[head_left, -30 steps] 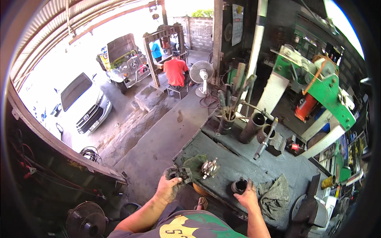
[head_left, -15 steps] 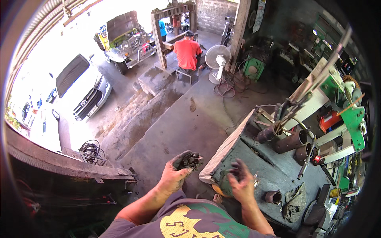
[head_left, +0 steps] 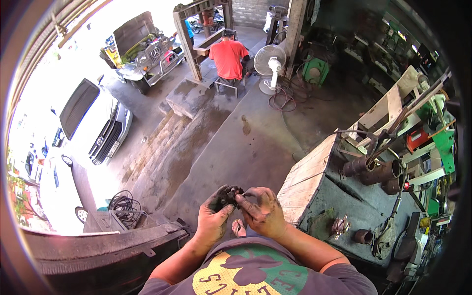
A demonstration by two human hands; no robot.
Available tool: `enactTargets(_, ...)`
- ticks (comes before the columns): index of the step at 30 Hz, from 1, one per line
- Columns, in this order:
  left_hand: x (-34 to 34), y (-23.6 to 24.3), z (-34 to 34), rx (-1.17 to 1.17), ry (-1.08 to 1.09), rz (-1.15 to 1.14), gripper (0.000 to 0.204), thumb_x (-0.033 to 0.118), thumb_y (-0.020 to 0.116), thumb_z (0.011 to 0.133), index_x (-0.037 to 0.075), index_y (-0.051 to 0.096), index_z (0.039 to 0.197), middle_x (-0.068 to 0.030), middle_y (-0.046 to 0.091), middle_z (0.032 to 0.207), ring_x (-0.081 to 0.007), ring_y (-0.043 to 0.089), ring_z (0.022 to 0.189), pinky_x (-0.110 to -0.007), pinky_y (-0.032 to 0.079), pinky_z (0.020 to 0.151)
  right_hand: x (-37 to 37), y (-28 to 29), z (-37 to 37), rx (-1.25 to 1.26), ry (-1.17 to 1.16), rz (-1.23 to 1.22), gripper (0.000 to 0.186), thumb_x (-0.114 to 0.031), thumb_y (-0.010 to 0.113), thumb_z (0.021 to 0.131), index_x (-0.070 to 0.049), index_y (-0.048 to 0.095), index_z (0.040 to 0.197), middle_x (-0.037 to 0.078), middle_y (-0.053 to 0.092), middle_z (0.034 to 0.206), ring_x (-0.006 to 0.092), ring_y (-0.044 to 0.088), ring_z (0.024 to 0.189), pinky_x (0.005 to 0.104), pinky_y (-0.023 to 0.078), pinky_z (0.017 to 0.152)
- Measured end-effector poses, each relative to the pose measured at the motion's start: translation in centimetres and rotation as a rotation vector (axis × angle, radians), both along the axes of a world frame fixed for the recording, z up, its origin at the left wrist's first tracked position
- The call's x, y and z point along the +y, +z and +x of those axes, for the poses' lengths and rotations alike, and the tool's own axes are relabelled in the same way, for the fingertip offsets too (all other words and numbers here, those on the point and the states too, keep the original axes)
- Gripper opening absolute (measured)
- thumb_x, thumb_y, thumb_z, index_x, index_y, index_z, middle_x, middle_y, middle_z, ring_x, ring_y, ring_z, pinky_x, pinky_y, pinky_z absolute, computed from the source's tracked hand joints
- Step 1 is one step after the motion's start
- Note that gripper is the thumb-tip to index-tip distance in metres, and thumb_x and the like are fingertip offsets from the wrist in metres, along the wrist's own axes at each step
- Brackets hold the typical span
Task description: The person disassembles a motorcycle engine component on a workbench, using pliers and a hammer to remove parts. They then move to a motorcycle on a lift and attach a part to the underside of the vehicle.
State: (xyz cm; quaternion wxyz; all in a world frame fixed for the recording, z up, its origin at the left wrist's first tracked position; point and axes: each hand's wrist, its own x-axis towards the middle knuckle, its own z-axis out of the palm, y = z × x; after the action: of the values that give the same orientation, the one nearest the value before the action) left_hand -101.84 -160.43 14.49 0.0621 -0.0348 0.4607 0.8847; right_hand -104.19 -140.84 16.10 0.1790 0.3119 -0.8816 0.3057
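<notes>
My left hand (head_left: 215, 210), blackened with grease, is wrapped round a small dark metal part (head_left: 230, 193) in front of my body. The fingers of my right hand (head_left: 264, 211) are pinched together against the right side of this part; any smaller piece between them is hidden. The part's exact kind cannot be made out. To the right, on the dark-topped workbench (head_left: 319, 194), lie a shiny, coppery metal piece (head_left: 340, 226) and a dark greenish rag (head_left: 322, 223). A short rusty pipe piece (head_left: 364, 237) stands near them, beside a crumpled grey cloth (head_left: 386, 240).
Rusty tubes (head_left: 381, 172) holding rods stand at the bench's far side. A coiled black cable (head_left: 124, 204) lies at left. Farther off are a standing fan (head_left: 269, 61), a person in a red shirt (head_left: 228, 58) seated on a stool, a white car (head_left: 96, 120) and a vehicle with its hood up (head_left: 142, 49).
My right hand has moved left from over the bench edge to the dark part in my left hand, its fingers now closed there. The view has shifted, showing more of the bench top.
</notes>
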Motion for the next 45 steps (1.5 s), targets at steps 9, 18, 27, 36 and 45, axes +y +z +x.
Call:
enactTargets(9, -2.6, 0.0, -12.3, -0.108, -0.021, 0.269, 0.048, 0.001, 0.07, 0.102, -0.002, 0.057, 0.148, -0.0201, 0.069, 0.141, -0.0325, 0.068, 0.131, -0.046, 0.053, 0.115, -1.7, -2.0, -11.9, -0.365, 0.0, -0.598, 0.054, -0.009, 0.082, 0.087, -0.012, 0.067, 0.139, 0.016, 0.063, 0.125, 0.0326, 0.068, 0.107, 0.0425, 0.057, 0.094)
enactTargets(18, -2.6, -1.5, -26.4, -0.115, -0.002, -0.272, 0.027, 0.013, 0.077, 0.103, 0.0, 0.066, 0.123, -0.007, 0.075, 0.112, -0.0154, 0.071, 0.097, -0.031, 0.059, 0.088, -1.3, -1.6, -27.0, -0.762, 0.111, -0.363, 0.022, -0.014, 0.079, 0.097, 0.001, 0.077, 0.113, 0.018, 0.079, 0.099, 0.0281, 0.077, 0.087, 0.038, 0.059, 0.079)
enactTargets(27, -7.7, -3.3, -40.8, -0.101, 0.015, -0.311, 0.023, 0.007, 0.074, 0.103, -0.003, 0.067, 0.123, -0.0081, 0.076, 0.109, -0.0158, 0.071, 0.099, -0.033, 0.06, 0.091, -5.9, -2.8, -43.1, -0.707, 0.228, -0.24, 0.026, -0.021, 0.075, 0.098, 0.0, 0.077, 0.113, 0.021, 0.078, 0.109, 0.0414, 0.075, 0.101, 0.0453, 0.06, 0.09)
enactTargets(36, -17.9, -9.5, -58.9, -0.353, 0.324, -0.155, 0.014, 0.005, 0.071, 0.097, 0.003, 0.072, 0.111, -0.0095, 0.077, 0.093, -0.0224, 0.076, 0.082, -0.037, 0.064, 0.077, -3.9, -1.9, -61.1, -0.696, 0.09, 0.097, 0.048, -0.029, 0.074, 0.099, -0.003, 0.065, 0.139, 0.021, 0.073, 0.128, 0.0386, 0.073, 0.11, 0.0463, 0.058, 0.098)
enactTargets(45, -28.0, -23.8, -66.4, -0.781, 0.133, -1.406, 0.036, 0.017, 0.078, 0.084, -0.003, 0.078, 0.114, -0.0224, 0.079, 0.115, -0.0309, 0.078, 0.103, -0.041, 0.062, 0.096, 5.7, -14.7, -76.5, -0.998, -0.235, -0.162, 0.049, -0.033, 0.076, 0.094, 0.005, 0.074, 0.124, 0.024, 0.078, 0.119, 0.035, 0.075, 0.113, 0.0435, 0.058, 0.1)
